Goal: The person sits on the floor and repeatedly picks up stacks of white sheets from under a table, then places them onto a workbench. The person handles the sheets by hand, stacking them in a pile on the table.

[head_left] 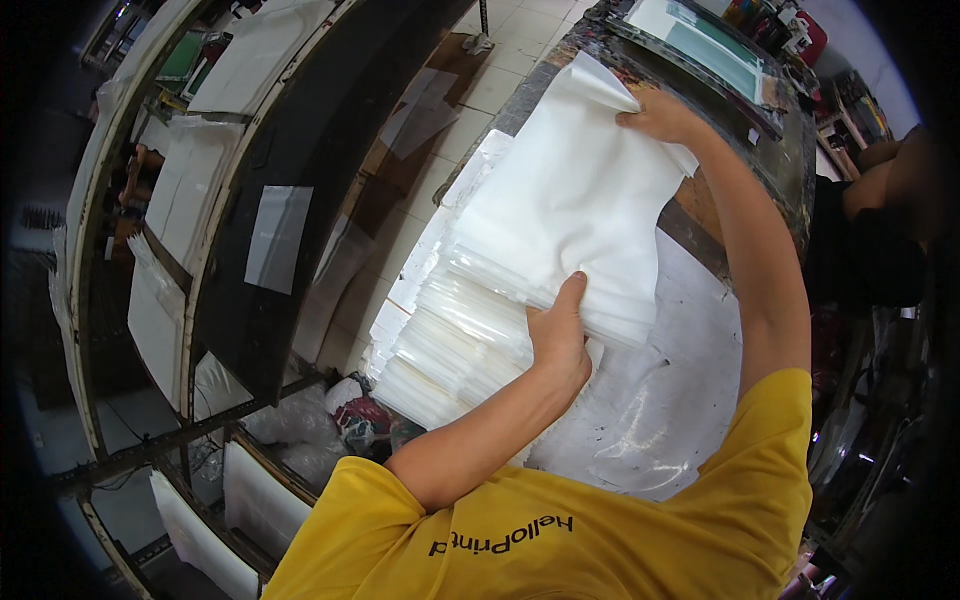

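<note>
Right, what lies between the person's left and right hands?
In the head view, white sheeting fills the stretch from the left hand to the right hand, with nothing visible on top.

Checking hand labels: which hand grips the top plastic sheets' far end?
The right hand, at the curled far edge of the white plastic sheets; the left hand holds their near edge.
</note>
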Available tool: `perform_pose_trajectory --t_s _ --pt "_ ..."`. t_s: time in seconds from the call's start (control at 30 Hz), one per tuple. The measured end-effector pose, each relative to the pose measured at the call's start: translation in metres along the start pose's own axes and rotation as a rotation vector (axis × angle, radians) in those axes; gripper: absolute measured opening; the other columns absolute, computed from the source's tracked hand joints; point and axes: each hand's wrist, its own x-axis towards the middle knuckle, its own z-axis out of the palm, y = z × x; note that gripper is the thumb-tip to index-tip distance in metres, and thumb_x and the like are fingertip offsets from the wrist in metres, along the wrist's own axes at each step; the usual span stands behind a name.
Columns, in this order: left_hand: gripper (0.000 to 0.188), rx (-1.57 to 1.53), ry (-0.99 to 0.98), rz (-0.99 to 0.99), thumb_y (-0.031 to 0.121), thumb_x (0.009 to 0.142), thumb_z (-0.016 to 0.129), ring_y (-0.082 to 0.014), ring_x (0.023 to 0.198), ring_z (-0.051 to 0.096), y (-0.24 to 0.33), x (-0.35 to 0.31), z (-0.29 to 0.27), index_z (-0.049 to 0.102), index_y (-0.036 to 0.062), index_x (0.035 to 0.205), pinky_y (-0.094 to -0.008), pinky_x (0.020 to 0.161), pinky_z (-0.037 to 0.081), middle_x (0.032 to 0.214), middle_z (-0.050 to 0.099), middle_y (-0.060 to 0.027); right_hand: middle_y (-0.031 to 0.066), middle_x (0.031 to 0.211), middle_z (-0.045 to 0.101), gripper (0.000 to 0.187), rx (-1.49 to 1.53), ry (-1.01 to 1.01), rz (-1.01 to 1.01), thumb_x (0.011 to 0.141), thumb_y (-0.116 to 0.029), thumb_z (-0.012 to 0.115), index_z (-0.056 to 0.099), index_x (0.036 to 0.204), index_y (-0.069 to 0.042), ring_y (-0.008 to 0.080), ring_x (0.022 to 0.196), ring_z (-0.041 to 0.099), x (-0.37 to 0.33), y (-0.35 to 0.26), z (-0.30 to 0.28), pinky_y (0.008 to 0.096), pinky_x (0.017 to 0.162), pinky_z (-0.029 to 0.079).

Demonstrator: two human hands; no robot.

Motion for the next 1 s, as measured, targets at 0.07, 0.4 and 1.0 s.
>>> perform_pose_trajectory --t_s 0.07,0.4,1.0 --pt "0.063 -0.016 -0.017 -0.012 0.015 0.090 0.067 -0.0242 0.122 0.053 0.000 -0.002 0.001 0.033 0.0038 0.142 -0.0403 0.103 0.045 0.136 0.049 -0.0115 0.0263 0.103 0.068 0.045 0.047 -0.050 0.005 0.084 -0.033 0.066 0.066 0.107 0.005 0.0372 0.098 0.065 -0.002 -0.005 -0.004 0.0420 0.087 0.049" --pt "0.059 0.007 -0.036 -0.198 0.028 0.096 0.062 -0.0247 0.130 0.043 0.009 -0.005 -0.005 0.035 0.0042 0.142 -0.0417 0.109 0.038 0.140 0.044 -0.0113 0.0250 0.110 0.067 0.045 -0.034 -0.086 0.063 0.084 -0.031 0.066 0.066 0.114 0.002 0.0371 0.104 0.065 0.014 0.003 0.013 0.0415 0.091 0.049" --pt "0.068 1.382 -0.220 0.814 0.040 0.084 0.069 -0.0331 0.120 0.055 0.162 0.111 -0.004 0.051 -0.0078 0.129 -0.0391 0.101 0.042 0.127 0.057 -0.0256 0.0224 0.110 0.069 0.044 -0.118 -0.179 0.068 0.081 -0.029 0.067 0.068 0.113 0.000 0.0342 0.103 0.066 0.026 0.000 0.007 0.0404 0.091 0.051"
